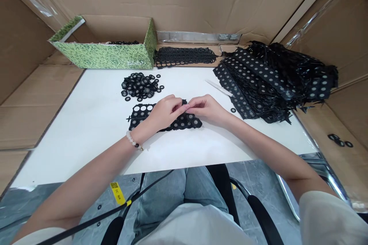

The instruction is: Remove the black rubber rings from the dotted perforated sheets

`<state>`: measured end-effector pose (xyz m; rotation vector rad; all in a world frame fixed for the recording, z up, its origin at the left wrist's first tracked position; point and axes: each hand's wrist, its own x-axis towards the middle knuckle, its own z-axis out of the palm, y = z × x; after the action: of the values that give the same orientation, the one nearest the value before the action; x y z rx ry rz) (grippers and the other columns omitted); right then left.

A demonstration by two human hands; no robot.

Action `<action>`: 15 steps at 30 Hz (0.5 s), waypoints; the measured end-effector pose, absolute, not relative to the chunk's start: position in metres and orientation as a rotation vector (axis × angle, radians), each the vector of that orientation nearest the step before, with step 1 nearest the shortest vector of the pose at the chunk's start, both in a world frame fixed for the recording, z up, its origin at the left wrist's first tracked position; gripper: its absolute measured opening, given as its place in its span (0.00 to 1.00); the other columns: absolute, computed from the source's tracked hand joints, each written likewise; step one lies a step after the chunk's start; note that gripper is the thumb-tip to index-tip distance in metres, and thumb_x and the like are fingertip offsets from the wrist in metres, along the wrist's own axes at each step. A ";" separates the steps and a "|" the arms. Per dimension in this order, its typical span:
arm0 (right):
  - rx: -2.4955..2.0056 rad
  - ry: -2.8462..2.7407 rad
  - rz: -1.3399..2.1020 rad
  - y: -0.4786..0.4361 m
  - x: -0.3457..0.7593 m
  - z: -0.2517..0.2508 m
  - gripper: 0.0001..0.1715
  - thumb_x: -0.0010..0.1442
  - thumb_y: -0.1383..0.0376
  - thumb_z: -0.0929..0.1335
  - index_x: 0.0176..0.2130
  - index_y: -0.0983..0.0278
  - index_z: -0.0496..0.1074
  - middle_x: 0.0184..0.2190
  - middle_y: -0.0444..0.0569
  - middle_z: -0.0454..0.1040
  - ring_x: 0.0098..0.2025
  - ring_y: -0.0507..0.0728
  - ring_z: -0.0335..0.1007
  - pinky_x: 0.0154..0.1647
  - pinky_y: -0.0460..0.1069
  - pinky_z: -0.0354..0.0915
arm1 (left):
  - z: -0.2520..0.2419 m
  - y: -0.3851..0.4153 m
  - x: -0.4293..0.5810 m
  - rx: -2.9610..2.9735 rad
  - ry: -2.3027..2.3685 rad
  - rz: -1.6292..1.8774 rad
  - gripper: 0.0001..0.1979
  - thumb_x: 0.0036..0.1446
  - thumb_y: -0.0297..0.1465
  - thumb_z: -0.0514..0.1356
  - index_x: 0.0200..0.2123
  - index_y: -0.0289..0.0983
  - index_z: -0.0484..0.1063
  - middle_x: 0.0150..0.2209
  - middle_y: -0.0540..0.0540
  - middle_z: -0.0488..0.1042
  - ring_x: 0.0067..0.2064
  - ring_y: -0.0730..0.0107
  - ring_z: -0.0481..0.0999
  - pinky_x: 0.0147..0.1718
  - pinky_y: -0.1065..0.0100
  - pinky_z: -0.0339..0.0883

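Note:
A black rubber sheet [182,124] of joined round washers lies on the white table, partly covered by my hands. Several holes along its upper left edge show white table through them. My left hand [166,111], with a beaded bracelet at the wrist, rests over the sheet's middle, thumb and fingers closed on its upper edge. From the right, my right hand [206,107] meets it in a pinch at the sheet's upper right. Whatever is between the right fingertips is hidden. Just beyond the sheet sits a pile of loose black washers [140,85].
More dotted rubber sheets [258,80] are heaped at right, beside a white pen-like tool [220,87] and a single washer [233,110]. At the back stand a green patterned box [106,55] and a stack of holed black strips [186,56]. Cardboard walls [189,0] enclose the table.

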<state>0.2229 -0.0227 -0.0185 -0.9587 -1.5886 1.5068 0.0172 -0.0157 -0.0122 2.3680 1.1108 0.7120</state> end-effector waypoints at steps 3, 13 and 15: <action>-0.967 -1.577 1.495 -0.021 0.225 -0.018 0.12 0.51 0.58 0.76 0.33 0.64 0.80 0.33 0.47 0.80 0.36 0.54 0.71 0.42 0.50 0.66 | -0.010 -0.012 0.015 2.410 1.118 0.670 0.21 0.70 0.43 0.50 0.26 0.40 0.62 0.26 0.49 0.64 0.30 0.64 0.67 0.33 0.63 0.61; -0.925 -1.748 1.464 -0.022 0.228 -0.012 0.12 0.58 0.57 0.72 0.32 0.64 0.73 0.29 0.42 0.71 0.32 0.52 0.63 0.38 0.48 0.60 | -0.008 -0.013 0.016 2.659 1.037 0.514 0.18 0.71 0.42 0.46 0.29 0.41 0.59 0.28 0.45 0.67 0.34 0.58 0.69 0.34 0.60 0.61; -0.908 -1.765 1.479 -0.022 0.229 -0.013 0.13 0.59 0.57 0.72 0.32 0.64 0.71 0.28 0.41 0.69 0.32 0.52 0.62 0.38 0.48 0.59 | -0.008 -0.014 0.016 2.667 0.969 0.531 0.18 0.70 0.40 0.44 0.28 0.41 0.58 0.27 0.45 0.67 0.34 0.57 0.68 0.34 0.59 0.61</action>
<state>0.2288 -0.0224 -0.0128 -0.9078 -1.7648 1.4788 0.0158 -0.0136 -0.0081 2.6674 0.9686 0.5305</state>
